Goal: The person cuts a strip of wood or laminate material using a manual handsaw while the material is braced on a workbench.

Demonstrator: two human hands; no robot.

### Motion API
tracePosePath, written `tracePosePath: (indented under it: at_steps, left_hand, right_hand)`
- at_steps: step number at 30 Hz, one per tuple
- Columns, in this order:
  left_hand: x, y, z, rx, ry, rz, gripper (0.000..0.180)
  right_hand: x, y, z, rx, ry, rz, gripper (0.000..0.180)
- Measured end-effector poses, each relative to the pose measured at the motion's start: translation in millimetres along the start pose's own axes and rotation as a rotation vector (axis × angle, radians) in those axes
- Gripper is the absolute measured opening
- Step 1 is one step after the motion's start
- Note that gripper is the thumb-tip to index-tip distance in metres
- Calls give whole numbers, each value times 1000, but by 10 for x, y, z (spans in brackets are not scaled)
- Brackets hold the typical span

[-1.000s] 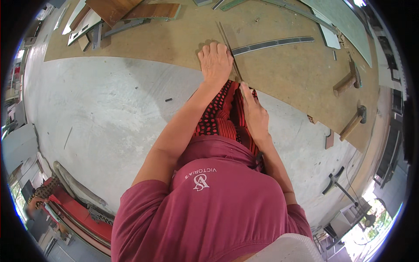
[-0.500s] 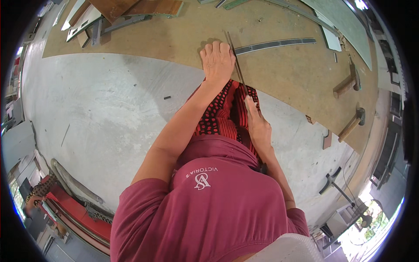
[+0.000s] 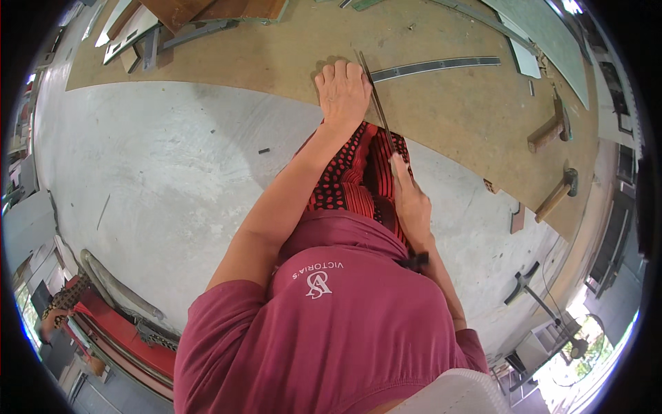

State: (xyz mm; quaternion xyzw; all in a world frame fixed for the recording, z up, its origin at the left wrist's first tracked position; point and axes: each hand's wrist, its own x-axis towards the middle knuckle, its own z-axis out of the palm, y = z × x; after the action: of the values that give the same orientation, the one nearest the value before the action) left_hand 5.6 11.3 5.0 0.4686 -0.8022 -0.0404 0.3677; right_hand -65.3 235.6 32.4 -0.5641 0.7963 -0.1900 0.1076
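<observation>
My left hand point(image 3: 343, 94) is closed with fingers curled down at the edge of the brown work table point(image 3: 289, 55). It grips the near end of a narrow grey metal strip point(image 3: 441, 67), which stretches to the right across the table; the gripped end is hidden under the fingers. Close beside those fingers, a hacksaw point(image 3: 378, 103), seen almost edge-on as a thin dark bar, crosses the strip. My right hand point(image 3: 412, 200) is wrapped around the hacksaw's handle, just in front of the table edge. The handle is mostly hidden by the hand.
Two hammers with wooden handles, one point(image 3: 546, 133) above the other point(image 3: 555, 198), lie at the table's right side. Brown boards point(image 3: 241, 10) and metal pieces are piled at far left. A pale sheet point(image 3: 552, 48) lies far right. A red bench point(image 3: 127, 334) stands lower left.
My right hand and the hacksaw have shifted very slightly toward me. My left hand stays in place on the strip.
</observation>
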Motion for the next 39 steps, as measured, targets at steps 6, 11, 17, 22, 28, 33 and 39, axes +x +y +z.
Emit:
tracePosePath:
  at_steps: [6,11,17,22,28,33,39]
  left_hand:
    - [-1,5,6,-6,10,3,15]
    - [-8,33,24,-34,-12,-2,15]
    - [-11,11,-1,-30,-22,-24,16]
    - [1,6,1,-17,-11,-12,16]
    - [-6,15,2,-32,-17,-2,17]
    - [-18,18,35,-39,12,6,17]
    - [4,2,-14,-44,13,11,17]
  right_hand:
    - [210,-106,1,-2,-25,-37,55]
    - [794,-186,76,9,126,-116,54]
    - [305,-105,-30,-31,-89,27,52]
    - [-64,-39,-105,103,52,-65,50]
    - [521,-163,26,23,-47,-19,49]
    - [666,-161,64,167,64,-79,49]
    - [-2,-43,-107,185,97,-88,49]
